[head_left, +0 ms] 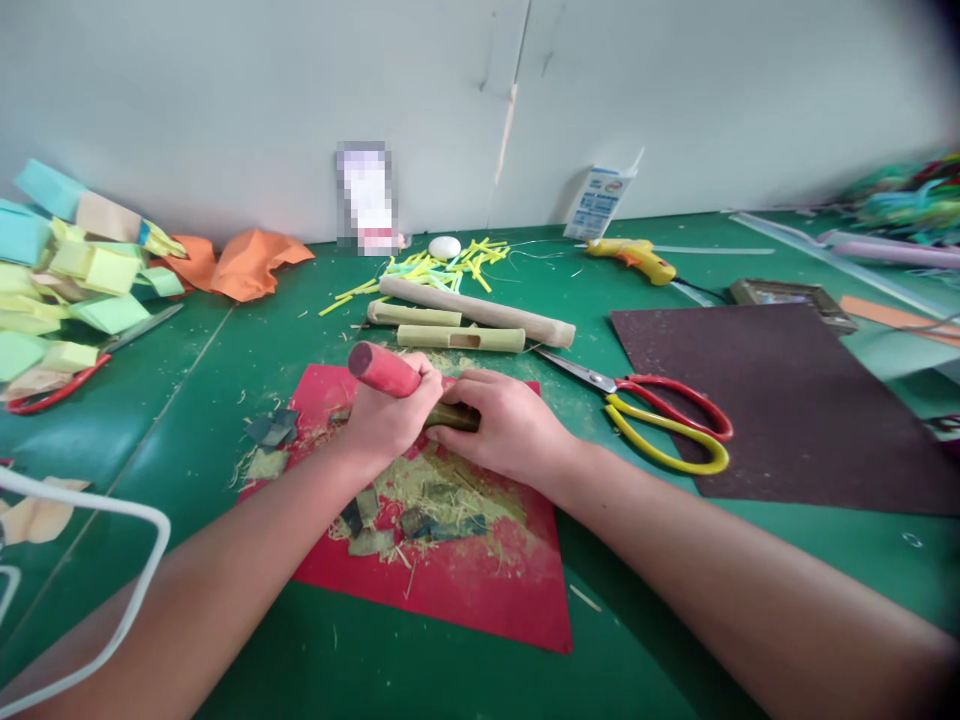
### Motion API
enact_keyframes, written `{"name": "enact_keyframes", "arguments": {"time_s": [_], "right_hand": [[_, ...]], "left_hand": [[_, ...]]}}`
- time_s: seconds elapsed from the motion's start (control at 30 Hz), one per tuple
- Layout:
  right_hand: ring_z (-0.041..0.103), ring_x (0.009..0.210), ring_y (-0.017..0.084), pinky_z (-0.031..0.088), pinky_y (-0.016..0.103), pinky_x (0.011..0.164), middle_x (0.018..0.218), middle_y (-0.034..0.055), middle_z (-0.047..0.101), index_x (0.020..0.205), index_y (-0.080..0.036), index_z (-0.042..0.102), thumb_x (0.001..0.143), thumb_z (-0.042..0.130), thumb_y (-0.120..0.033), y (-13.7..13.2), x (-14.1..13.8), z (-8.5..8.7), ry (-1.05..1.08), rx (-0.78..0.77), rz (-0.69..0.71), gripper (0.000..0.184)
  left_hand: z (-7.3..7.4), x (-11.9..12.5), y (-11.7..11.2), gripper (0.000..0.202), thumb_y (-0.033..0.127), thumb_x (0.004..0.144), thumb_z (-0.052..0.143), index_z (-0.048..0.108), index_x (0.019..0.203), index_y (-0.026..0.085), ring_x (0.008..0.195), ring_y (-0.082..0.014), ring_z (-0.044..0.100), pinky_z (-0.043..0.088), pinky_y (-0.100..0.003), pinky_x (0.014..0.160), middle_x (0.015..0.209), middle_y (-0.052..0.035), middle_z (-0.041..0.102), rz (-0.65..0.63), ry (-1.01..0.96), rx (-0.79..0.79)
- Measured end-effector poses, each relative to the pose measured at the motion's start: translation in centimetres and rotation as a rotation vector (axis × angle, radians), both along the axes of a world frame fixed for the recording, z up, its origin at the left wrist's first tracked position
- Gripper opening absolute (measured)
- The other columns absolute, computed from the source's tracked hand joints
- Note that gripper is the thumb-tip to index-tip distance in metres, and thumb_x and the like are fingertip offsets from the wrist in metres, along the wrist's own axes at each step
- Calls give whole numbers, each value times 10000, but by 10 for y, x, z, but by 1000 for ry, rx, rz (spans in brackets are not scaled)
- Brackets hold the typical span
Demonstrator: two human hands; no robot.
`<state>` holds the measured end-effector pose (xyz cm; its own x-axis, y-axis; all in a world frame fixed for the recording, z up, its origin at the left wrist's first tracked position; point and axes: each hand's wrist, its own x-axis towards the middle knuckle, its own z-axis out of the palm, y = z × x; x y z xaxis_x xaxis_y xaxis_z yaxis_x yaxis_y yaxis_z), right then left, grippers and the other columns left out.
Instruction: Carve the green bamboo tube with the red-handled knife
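Mid-frame, your left hand (390, 415) wrapped a red tool handle (382, 370) while your right hand (514, 428) pinned a bamboo stick (454, 417) to the red mat (480, 590), steadying it.

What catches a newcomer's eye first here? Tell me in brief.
At centre, the left hand grips a red-handled tool and the right hand holds a green bamboo piece over a red mat strewn with shavings. Red-and-yellow scissors lie to the right, and pale bamboo tubes lie behind the mat.

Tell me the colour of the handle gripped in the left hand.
Red; the handle shows best in the head view.
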<state>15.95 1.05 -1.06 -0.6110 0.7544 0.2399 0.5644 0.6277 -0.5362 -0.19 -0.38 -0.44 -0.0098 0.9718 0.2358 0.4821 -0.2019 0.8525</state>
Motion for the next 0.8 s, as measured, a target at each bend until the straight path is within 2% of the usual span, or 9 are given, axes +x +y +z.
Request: {"name": "enact_keyframes", "arguments": {"time_s": [0.17, 0.47, 0.57, 0.67, 0.8], "right_hand": [[523, 752, 153, 385, 269, 683, 794, 27, 591, 817, -165, 652, 767, 689, -301, -1, 0, 2, -16, -4, -3, 150], [519, 732, 141, 381, 264, 669, 773, 15, 578, 814, -169, 653, 775, 695, -291, 1, 1, 2, 22, -10, 21, 135], [519, 720, 137, 383, 261, 659, 770, 17, 585, 820, -165, 667, 779, 702, -289, 1, 1, 1, 44, -42, 15, 136], [519, 714, 136, 385, 263, 659, 787, 20, 599, 862, -173, 684, 780, 704, -296, 1, 1, 0, 65, -52, 19, 149], [504, 704, 139, 374, 264, 646, 767, 19, 583, 841, -169, 674, 765, 700, -285, 1, 2, 0, 30, -8, 6, 140]], "left_hand": [[2, -1, -1, 213, 239, 775, 466, 421, 571, 198, 625, -131, 468, 421, -256, 645, 591, 17, 483, -36, 79, 24], [6, 0, 1, 202, 251, 749, 482, 456, 557, 194, 637, -141, 485, 420, -271, 658, 588, 9, 506, -4, 66, -41], [6, -4, 0, 198, 240, 723, 488, 447, 536, 189, 592, -125, 444, 388, -263, 614, 554, 22, 456, -50, -27, -78], [2, -8, -2, 250, 218, 711, 466, 350, 490, 192, 522, -102, 365, 340, -255, 551, 502, 35, 358, -103, -224, -82], [-2, -5, -2, 195, 215, 712, 483, 403, 536, 190, 550, -105, 368, 332, -253, 550, 546, 34, 384, 25, -226, -43]]}}
